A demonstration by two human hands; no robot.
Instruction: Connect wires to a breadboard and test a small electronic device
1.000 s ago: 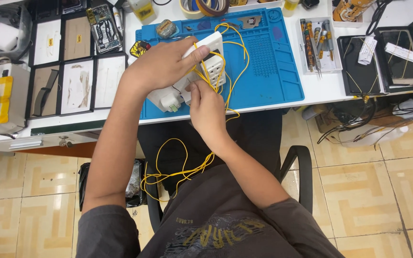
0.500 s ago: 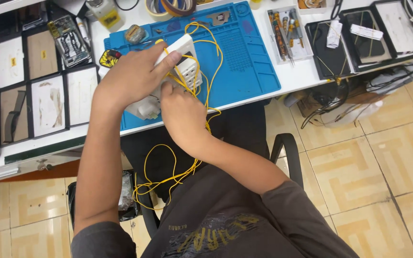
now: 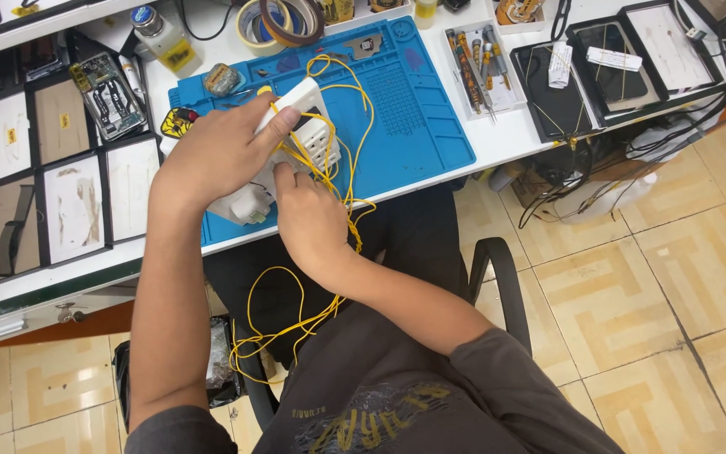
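My left hand point(image 3: 216, 155) grips a white plastic box-shaped device point(image 3: 300, 139) from above, over the blue work mat point(image 3: 413, 118). My right hand point(image 3: 308, 219) is under and beside the device, its fingers closed against the lower side among thin yellow wires point(image 3: 342, 92). The yellow wires loop over the device, run across the mat, and hang down in a tangle point(image 3: 291, 324) toward my lap. The device's underside is hidden by both hands.
On the white desk point(image 3: 497, 143) sit tape rolls point(image 3: 275, 21), a small bottle point(image 3: 157, 34), a tray of screwdrivers point(image 3: 476, 63), dark trays point(image 3: 623, 50) at right and flat framed panels point(image 3: 69, 202) at left. Cables hang off the right edge. A chair arm point(image 3: 502, 286) is beside me.
The view has shifted, so the desk sits differently in frame. Both hands stay on the white device and wires, with only small finger movement.
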